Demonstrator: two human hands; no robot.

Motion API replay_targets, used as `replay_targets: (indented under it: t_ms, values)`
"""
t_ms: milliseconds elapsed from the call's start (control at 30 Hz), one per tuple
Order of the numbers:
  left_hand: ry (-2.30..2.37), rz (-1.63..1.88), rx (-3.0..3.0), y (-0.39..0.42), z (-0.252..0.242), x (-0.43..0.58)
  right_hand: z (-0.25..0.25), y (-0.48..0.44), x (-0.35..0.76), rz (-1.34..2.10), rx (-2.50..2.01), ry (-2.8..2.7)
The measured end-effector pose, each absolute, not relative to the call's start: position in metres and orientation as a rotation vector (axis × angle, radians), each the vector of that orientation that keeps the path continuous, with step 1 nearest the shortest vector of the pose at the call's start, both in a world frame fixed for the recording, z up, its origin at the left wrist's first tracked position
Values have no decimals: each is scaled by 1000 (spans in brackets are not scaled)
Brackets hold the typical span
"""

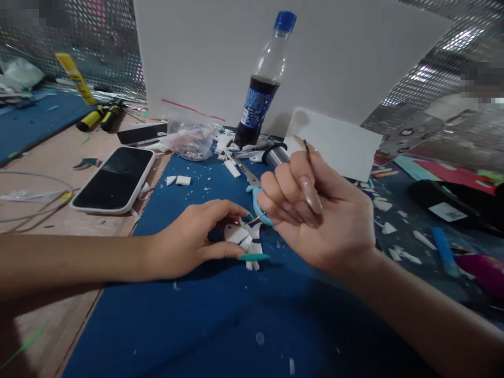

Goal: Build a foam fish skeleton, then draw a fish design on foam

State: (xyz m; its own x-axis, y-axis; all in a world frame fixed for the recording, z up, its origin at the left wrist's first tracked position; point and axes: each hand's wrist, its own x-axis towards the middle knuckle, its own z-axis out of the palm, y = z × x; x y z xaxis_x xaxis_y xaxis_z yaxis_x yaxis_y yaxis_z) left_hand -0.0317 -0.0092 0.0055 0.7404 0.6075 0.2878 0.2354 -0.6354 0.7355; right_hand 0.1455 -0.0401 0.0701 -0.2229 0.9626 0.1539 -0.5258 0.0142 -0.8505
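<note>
My left hand point(197, 236) is closed around a small cluster of white cut pieces point(246, 239) on the blue mat point(189, 325), thumb at the near side and fingers at the far side. My right hand point(323, 210) is palm up with its fingers curled around a thin brown stick. One end sticks up by the index finger; a slim tip shows near the white pieces. Most of the stick is hidden by the fingers. Behind the right hand lie scissors point(250, 176) with light blue handles, partly covered.
A cola bottle point(258, 100) with a blue cap stands behind, among white scraps point(232, 168). A clear zip bag point(191, 136) and a phone point(114, 181) lie left. A white panel point(205, 52) rises at the back. A black strap-like item point(452, 205) is at right.
</note>
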Motion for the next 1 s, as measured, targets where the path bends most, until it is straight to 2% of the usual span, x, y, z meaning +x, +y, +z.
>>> replay_targets:
  t_ms: [233,1000]
  values:
    - [662,656,2098,-11,7,-31,65,-39,142,1565,-604,-965]
    - [658,739,2238,-10,5,-34,63,-36,144,1447,-820,-1047]
